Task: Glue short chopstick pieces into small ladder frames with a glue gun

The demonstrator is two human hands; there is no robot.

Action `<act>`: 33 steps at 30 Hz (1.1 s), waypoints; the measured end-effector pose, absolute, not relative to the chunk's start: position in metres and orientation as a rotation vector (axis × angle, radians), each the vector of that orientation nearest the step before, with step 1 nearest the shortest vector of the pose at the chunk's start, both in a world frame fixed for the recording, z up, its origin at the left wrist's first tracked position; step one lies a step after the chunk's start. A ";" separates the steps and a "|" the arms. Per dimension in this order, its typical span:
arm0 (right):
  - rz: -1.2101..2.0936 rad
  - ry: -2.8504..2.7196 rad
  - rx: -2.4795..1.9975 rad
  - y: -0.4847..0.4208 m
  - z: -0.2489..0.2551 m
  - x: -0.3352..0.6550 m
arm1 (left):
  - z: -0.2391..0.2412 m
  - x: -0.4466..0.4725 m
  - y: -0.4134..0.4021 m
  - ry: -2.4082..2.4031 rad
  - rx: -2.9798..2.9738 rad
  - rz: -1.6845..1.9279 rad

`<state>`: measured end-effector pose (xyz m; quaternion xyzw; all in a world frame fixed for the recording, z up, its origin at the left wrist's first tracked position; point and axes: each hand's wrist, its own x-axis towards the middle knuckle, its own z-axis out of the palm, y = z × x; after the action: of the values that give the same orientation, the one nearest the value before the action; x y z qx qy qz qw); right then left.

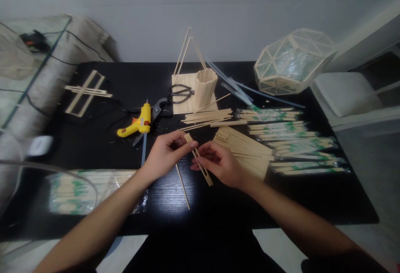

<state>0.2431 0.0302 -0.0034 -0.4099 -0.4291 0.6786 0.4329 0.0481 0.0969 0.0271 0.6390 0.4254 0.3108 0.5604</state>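
Observation:
A few thin wooden chopsticks (204,172) lie side by side in my left hand (167,152), pinched near their upper end between thumb and fingers. My right hand (218,162) closes on the same chopsticks about midway, its fingertips at their sides. Below my left hand, a single loose chopstick (183,189) lies on the black table. Just beyond my hands is a pile of loose chopsticks (208,116). A flat panel of joined sticks (250,162) lies partly behind my right hand. To the left, a yellow glue gun (143,118) stands with a glue stick in its back.
Pliers (159,109) and black-handled scissors (181,93) lie near a stick-built base with a round cup (206,83). Packaged chopsticks (290,129) line the right side; another pack (84,191) lies front left. A stick frame (86,93) and a faceted lantern-like frame (292,64) sit farther back.

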 end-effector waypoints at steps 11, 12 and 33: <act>1.660 -1.147 -1.044 0.031 -0.001 0.245 | 0.031 0.048 0.097 0.971 1.426 0.734; 1.657 -1.151 -1.047 0.031 -0.001 0.245 | 0.031 0.048 0.097 0.977 1.420 0.742; 1.704 -1.120 -1.077 0.031 0.001 0.244 | 0.034 0.042 0.101 1.147 1.421 1.005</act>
<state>0.2442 0.0306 0.0009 -0.4269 -0.4440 0.6754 0.4056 0.0418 0.1006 0.0338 0.5885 0.4752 0.4165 0.5044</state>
